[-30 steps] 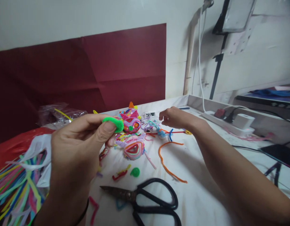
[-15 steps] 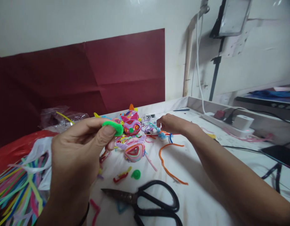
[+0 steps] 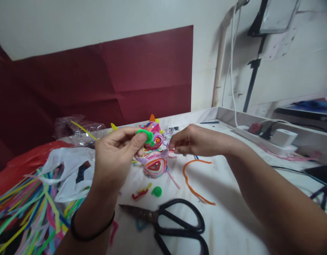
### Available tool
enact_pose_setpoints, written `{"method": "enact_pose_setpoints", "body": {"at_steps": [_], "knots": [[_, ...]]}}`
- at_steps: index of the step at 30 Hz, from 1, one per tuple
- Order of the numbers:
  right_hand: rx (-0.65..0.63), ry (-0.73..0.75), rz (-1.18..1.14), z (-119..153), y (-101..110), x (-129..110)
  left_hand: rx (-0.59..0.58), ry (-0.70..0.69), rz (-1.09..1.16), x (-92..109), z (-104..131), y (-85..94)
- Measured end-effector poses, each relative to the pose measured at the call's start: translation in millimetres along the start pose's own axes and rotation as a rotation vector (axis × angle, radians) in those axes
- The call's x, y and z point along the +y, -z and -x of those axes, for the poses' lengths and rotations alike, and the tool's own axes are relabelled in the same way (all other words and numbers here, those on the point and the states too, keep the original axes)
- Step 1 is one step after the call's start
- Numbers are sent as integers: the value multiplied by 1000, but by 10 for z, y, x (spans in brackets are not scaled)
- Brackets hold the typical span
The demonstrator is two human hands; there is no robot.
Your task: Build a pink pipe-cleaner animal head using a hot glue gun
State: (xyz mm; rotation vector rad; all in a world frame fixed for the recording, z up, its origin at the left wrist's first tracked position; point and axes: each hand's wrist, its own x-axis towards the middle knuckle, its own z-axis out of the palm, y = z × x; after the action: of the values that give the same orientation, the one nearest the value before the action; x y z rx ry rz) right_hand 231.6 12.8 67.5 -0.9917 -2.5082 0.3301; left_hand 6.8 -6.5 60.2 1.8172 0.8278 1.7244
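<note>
My left hand pinches a flat green coil of pipe cleaner between thumb and fingers, held up above the table. To its right, my right hand is closed with its fingertips pressed together; whatever is in them is hidden or too small to name. Behind and below the hands sit a colourful animal head made of coiled pipe cleaners and a pink coiled piece with a red middle. A smaller green coil lies on the table beside red and yellow scraps.
Black-handled scissors lie at the front, blades pointing left. An orange pipe cleaner curves on the table. At left, many loose pipe cleaners spill beside a white bag. A power strip stands at back right.
My left hand has moved right with the green coil. My right hand has come left and slightly lower, so the two hands are closer together. The view has shifted slightly.
</note>
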Motion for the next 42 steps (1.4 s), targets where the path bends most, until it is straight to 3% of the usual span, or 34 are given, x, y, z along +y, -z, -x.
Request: {"method": "enact_pose_setpoints", "body": {"at_steps": [7,17,21,25,36,39,42], "knots": [[101,15,-152,-6,-99,-138,-55,139,9,-115,-12,-45],[236,-62,-497,-19,-145,-198,-88,298,78,-86,-27,-117],[266,-76,-696,-72,-197,-219,-109,310,81,-97,-23,-121],[283,-79,-755,-102,-225,-246,-132,289,51,-127,-21,-112],[215,-77,-641,-56,-198,-227,-97,196,55,-138,-23,-98],[106,-29,-482,-58,-240,-205,-95,175,51,-132,-28,-82],[50,10,-183,-76,-257,-184,-106,135,53,-131,-25,-76]]}}
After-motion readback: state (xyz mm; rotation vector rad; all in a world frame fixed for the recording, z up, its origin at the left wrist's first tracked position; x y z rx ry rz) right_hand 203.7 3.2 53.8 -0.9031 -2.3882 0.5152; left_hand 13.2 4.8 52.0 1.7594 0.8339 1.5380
